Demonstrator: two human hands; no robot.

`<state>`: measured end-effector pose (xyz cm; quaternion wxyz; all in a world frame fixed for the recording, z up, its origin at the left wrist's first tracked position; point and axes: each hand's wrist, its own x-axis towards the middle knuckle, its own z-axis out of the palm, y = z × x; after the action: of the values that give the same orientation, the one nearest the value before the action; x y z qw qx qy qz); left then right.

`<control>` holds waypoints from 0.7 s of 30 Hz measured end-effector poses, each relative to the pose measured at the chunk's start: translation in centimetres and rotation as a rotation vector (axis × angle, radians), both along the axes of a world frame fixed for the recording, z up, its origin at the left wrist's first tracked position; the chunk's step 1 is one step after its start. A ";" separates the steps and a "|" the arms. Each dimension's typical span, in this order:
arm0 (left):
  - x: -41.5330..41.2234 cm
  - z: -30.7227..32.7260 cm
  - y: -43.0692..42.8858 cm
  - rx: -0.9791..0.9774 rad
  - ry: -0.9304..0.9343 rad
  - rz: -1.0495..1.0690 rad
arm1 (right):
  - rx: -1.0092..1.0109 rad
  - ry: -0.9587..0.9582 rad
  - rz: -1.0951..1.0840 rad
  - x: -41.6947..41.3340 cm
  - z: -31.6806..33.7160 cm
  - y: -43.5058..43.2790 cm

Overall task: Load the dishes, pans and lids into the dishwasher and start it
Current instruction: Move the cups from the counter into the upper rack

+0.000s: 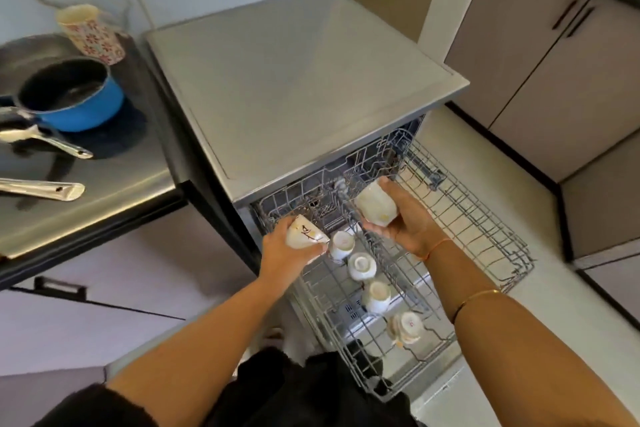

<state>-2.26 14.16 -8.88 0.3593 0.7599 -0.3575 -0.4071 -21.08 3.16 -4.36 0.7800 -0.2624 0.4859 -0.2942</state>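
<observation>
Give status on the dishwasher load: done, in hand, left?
Done: four cups sit in the pulled-out rack. In hand: left hand grips a patterned cup, right hand grips a plain cup, both over the rack. Left: blue saucepan, floral mug and metal handles wait on the counter; dishwasher open, not started.
</observation>
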 end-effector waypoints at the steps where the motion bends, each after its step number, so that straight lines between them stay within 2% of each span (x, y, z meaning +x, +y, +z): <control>1: 0.2 -0.5 -0.5 0.033 0.005 0.009 | 0.020 0.048 0.014 0.0 -1.0 -0.1; 4: 0.5 -1.5 -2.3 0.074 0.055 0.051 | 0.079 0.140 0.057 0.6 -3.8 -0.5; 6: 0.7 -2.8 -4.1 0.093 0.023 0.057 | 0.066 0.191 0.036 1.5 -5.7 -1.4; 8: 1.2 -4.1 -6.0 0.115 -0.118 -0.014 | -0.017 0.279 0.016 2.5 -7.6 -2.5; 12: 2.7 -7.2 -10.2 0.123 -0.462 -0.258 | -0.328 0.524 0.079 4.0 -11.1 -5.1; 17: 3.7 -12.2 -13.9 0.091 -0.890 -0.528 | -0.670 1.023 0.459 5.4 -15.8 -7.6; 21: 3.9 -15.5 -15.2 0.144 -1.012 -0.634 | -0.835 1.082 0.756 6.4 -18.8 -7.5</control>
<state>1.63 -1.05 -24.37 -0.0469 0.7381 -0.6648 -0.1051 -14.66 -4.31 -23.13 0.3187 -0.7889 0.5255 0.0018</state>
